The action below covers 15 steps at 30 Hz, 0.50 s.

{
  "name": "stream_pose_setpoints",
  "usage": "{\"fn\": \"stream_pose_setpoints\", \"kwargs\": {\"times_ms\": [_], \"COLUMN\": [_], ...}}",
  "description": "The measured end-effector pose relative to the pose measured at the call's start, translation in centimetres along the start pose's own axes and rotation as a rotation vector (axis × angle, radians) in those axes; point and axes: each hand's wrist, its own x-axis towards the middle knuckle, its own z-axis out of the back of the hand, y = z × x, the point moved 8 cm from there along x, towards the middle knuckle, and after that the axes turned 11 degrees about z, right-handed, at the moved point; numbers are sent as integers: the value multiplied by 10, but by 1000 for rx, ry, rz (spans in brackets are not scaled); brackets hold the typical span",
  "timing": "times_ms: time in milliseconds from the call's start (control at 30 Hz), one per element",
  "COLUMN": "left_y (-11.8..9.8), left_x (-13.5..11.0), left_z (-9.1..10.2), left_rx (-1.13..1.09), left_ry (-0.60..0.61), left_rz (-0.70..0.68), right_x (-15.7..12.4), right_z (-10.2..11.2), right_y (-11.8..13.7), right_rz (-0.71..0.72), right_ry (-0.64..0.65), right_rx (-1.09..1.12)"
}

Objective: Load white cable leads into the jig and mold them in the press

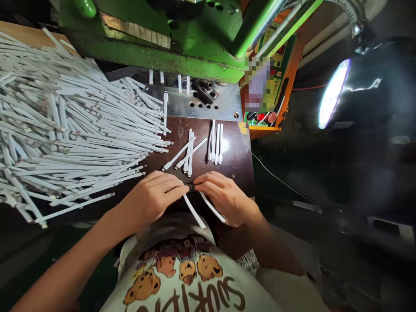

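My left hand [159,195] and my right hand [225,197] meet at the front edge of the dark table. Their fingers are closed on the two ends of a small dark block [191,187], mostly covered by the fingertips. From below the block, one short white cable [195,212] slants down toward my shirt. A second white cable [212,208] runs down under my right hand. Whether both cables sit in the block is hidden by the fingers. Just beyond my hands lie several loose white cables [189,151] with plug ends, some crossed.
A big heap of white cables [81,130] covers the left. Several more cables [216,143] lie side by side at right. Behind stands a green press [195,60] over a metal plate [224,104]. An orange control box [276,123] and a lit lamp [334,95] are at right.
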Motion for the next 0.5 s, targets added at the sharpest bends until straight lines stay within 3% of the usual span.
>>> {"fn": "stream_pose_setpoints", "kwargs": {"times_ms": [67, 200, 300, 400, 467, 500], "left_y": [13, 45, 54, 51, 47, 50], "left_x": [10, 33, 43, 42, 35, 29], "left_z": [12, 27, 27, 38, 58, 70], "left_rx": [73, 564, 681, 581, 423, 315], "left_ry": [10, -84, -89, -152, -270, -343], "left_rz": [-3, 109, 106, 69, 56, 116], "right_x": [19, 83, 122, 122, 105, 95], "right_z": [-1, 0, -10, -11, -3, 1], "right_y": [-11, -47, -60, -59, -55, -54], "right_rz": [-9, -108, -127, -141, -122, -115], "right_ry": [109, 55, 98, 134, 77, 37], "right_rx": [18, -184, -280, -312, -322, -325]}}
